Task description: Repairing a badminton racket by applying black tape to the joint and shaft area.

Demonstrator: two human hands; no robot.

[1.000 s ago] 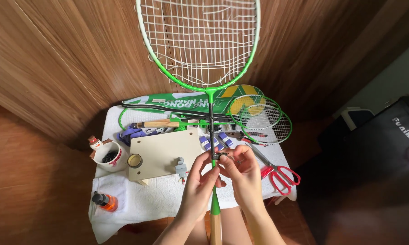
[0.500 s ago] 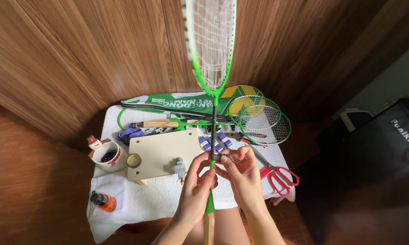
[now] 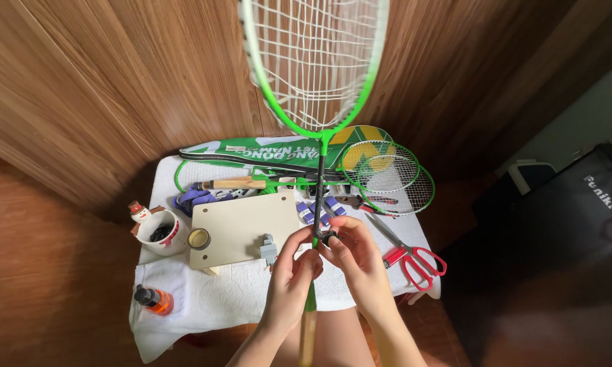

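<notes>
**Both hands pinch a racket shaft over a cluttered table**

Green-framed badminton racket with white strings [image 3: 314, 64] stands upright, head toward the wood-panelled wall [image 3: 116, 88], thin dark shaft running down between the hands; bare wooden handle end pokes out below them, likely propped low so the shaft stays steady. Left hand [image 3: 289, 285] is curled around the shaft, thumb and forefinger closed on it. Right hand [image 3: 360, 261] pinches a small dark piece [image 3: 328, 238] against the shaft just above the left, fingertips closed tight; what the piece is, can't tell.

Behind, on the white-cloth-covered table [image 3: 204, 312]: pale wooden board with holes [image 3: 241, 228], red-handled scissors [image 3: 408, 255] just right of the hands, white mug with snowman figure [image 3: 160, 231], small orange bottle with black cap [image 3: 153, 299], spare rackets on a green racket cover [image 3: 265, 151].
</notes>
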